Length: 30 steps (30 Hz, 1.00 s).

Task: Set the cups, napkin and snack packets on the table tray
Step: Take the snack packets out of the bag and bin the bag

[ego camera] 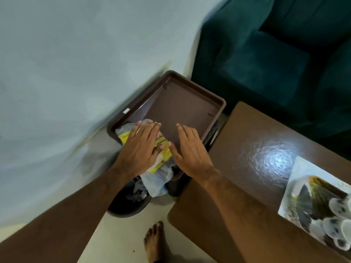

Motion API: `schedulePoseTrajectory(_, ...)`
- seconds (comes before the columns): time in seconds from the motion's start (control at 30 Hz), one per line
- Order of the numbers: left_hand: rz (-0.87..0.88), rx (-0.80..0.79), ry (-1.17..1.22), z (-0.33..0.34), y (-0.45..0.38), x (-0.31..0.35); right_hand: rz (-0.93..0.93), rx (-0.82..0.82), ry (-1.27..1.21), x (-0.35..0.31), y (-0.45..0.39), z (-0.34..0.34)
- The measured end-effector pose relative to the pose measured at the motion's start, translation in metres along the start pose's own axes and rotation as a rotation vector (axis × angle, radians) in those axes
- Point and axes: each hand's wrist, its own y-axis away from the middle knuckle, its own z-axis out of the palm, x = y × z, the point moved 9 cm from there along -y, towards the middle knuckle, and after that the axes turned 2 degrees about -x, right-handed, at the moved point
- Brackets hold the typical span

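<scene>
A brown tray rests tilted on top of a dark bin, beside the table. At its near left corner lies a heap of yellow snack packets and clear plastic wrapping, which hangs over the tray's edge above the bin. My left hand lies palm down on the heap with its fingers stretched out. My right hand lies flat on the tray's bare floor just right of the packets, its thumb against them. I see no cups or napkin.
A brown table with a glare spot stands on the right and carries a printed picture mat. A dark green sofa fills the upper right. A pale wall is on the left. My bare foot is on the light floor.
</scene>
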Motion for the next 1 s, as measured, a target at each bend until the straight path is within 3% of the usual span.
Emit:
schedulePoseTrajectory(0.23, -0.037, 0.0, 0.104, 0.031, 0.016, -0.025, 0.099, -0.231, -0.205, -0.011, -0.022, 0.06)
schedulePoseTrajectory(0.33, -0.04, -0.003, 0.128, 0.036, 0.011, -0.026, 0.182, -0.2, -0.347, -0.006, -0.032, 0.065)
schedulePoseTrajectory(0.5, -0.022, 0.017, 0.136, 0.042, 0.001, -0.03, 0.594, -0.2, -0.686, 0.029, -0.041, 0.079)
schedulePoseTrajectory(0.63, -0.067, 0.068, 0.198, 0.04, -0.003, -0.037, 0.667, -0.202, -0.924, 0.03, -0.045, 0.073)
schedulePoseTrajectory(0.8, -0.277, 0.148, 0.506, 0.029, -0.016, -0.051, 0.603, 0.123, -0.821, 0.039, -0.062, 0.023)
schedulePoseTrajectory(1.0, -0.355, 0.374, 0.714, -0.015, -0.045, -0.05, 0.582, 0.538, -0.757, 0.048, -0.072, -0.057)
